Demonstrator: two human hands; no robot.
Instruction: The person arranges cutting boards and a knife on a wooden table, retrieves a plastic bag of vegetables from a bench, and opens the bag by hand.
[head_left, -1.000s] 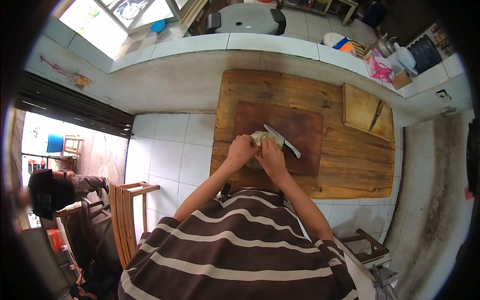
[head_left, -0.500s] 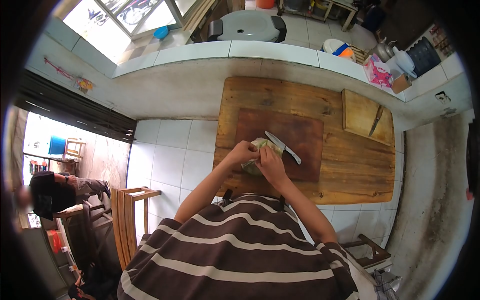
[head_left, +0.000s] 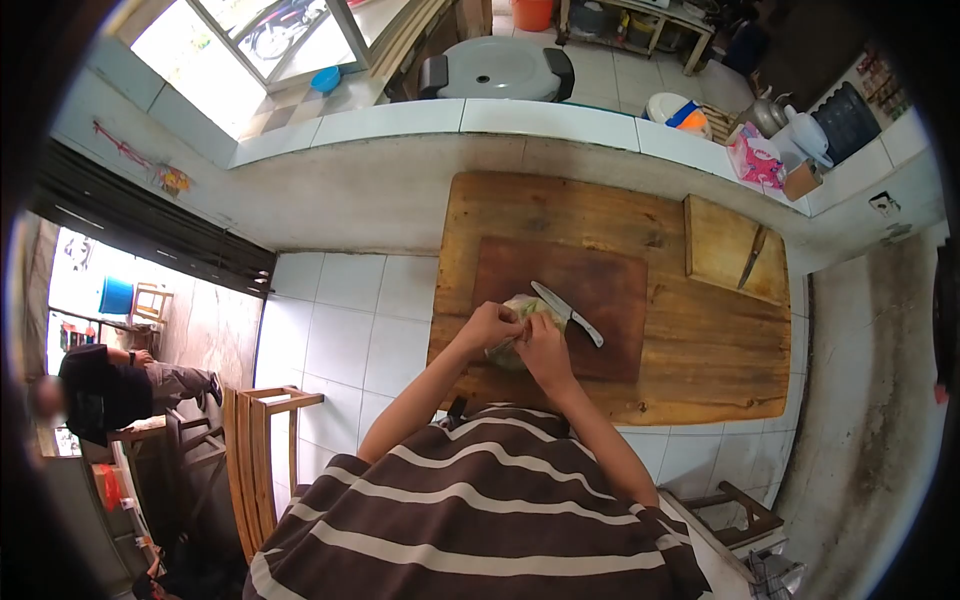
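Observation:
My left hand (head_left: 491, 328) and my right hand (head_left: 543, 347) meet over a pale green bundle (head_left: 507, 357), which looks like a clear plastic bag with something green inside. Fingers of both hands are pinched together at its top; the exact part they grip is too small to make out. The bundle rests on a dark reddish-brown cutting board (head_left: 610, 285). Just right of it lies a knife (head_left: 568, 314) with a white-and-black handle, its blade pointing away to the upper left and neither hand on it.
Under the board is a wooden table (head_left: 710, 350). A lighter cutting board (head_left: 715, 235) with a second knife (head_left: 751, 260) lies at its far right. Beyond runs a tiled ledge (head_left: 550, 118). A wooden bench (head_left: 255, 440) stands left; another person (head_left: 120, 385) is farther left.
My view has shifted slightly, so the table and boards sit lower in the picture. Both hands stay pinched at the bundle's top, with small finger movements. The knife lies in the same place.

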